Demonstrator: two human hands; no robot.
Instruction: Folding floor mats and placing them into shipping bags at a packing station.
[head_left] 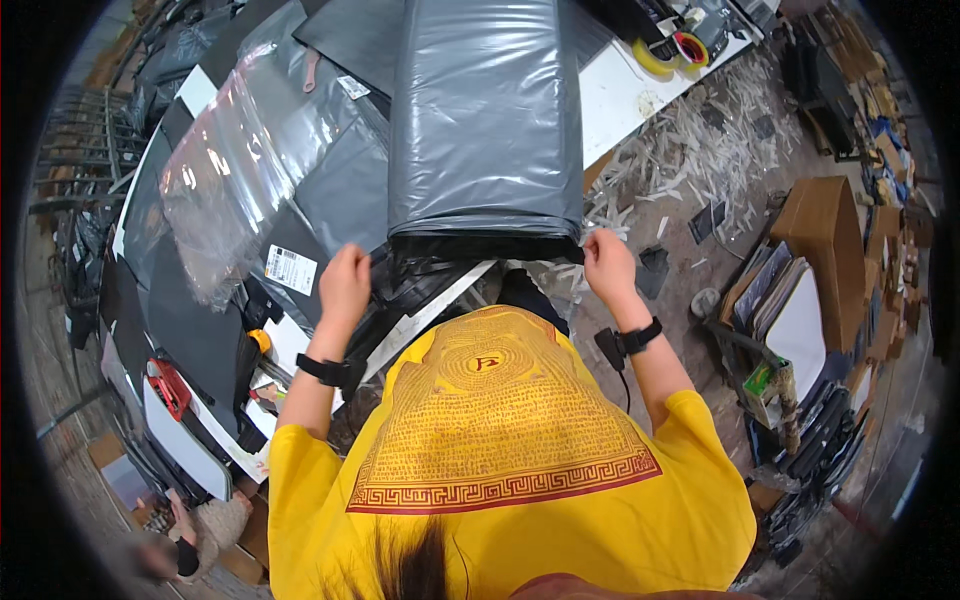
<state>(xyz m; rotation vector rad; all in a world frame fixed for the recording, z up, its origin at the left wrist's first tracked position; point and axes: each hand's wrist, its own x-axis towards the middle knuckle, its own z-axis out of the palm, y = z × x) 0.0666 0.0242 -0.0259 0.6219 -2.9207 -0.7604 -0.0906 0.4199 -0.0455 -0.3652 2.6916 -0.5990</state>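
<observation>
A large grey plastic mailing bag (485,120), bulky and shiny, lies lengthwise at the table's near edge with its dark open end towards me. My right hand (609,268) is closed in a pinch on the right corner of that end. At the left corner, my left hand (346,285) is also closed, with the bag's edge between its fingertips; the exact grip there is partly hidden. What fills the bag cannot be seen. Just left of it lie flat grey bags (350,185) and a clear plastic sheet (225,180).
Tape rolls (690,50) sit at the table's far right. A white label (290,269) and a red tape dispenser (168,388) lie to the left. Paper strips (690,150) litter the floor. Cardboard (822,265) stands at right; another person (215,530) is at lower left.
</observation>
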